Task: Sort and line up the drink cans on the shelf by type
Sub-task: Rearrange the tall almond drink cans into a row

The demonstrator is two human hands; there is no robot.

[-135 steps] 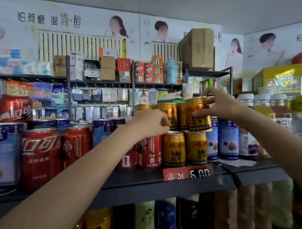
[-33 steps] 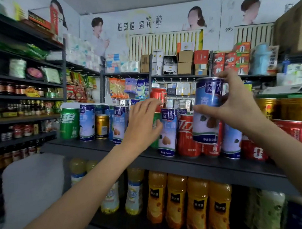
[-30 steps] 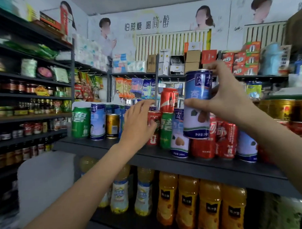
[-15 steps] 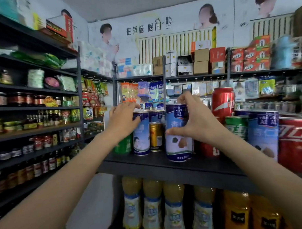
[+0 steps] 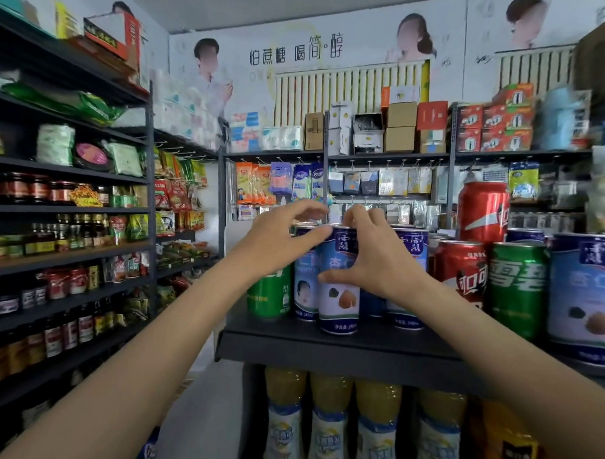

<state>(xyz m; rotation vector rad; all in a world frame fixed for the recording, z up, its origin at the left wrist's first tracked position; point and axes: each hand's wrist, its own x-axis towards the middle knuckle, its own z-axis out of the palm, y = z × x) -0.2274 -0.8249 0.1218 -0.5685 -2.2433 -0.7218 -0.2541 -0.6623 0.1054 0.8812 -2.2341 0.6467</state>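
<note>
A blue-and-white almond drink can (image 5: 338,298) stands at the front of the dark shelf (image 5: 332,345). My right hand (image 5: 376,257) grips it from the right, thumb across its front. My left hand (image 5: 281,242) holds the top of a second blue can (image 5: 305,291) just behind and to the left, thumb in front and fingers over the rim. A green can (image 5: 269,294) stands left of that one, partly hidden by my wrist. To the right are another blue can (image 5: 409,248), red cola cans (image 5: 462,273), a green can (image 5: 517,290) and a large blue can (image 5: 584,295).
One red can (image 5: 482,211) is stacked on the row at the right. Bottles of orange drink (image 5: 332,431) fill the shelf below. A rack of jars and sauce bottles (image 5: 65,258) lines the left side, with a narrow aisle floor (image 5: 204,404) between.
My right hand carried the blue can leftward along the shelf and lowered it onto the front edge. My left hand shifted right onto the neighbouring blue can's top. The view moved closer.
</note>
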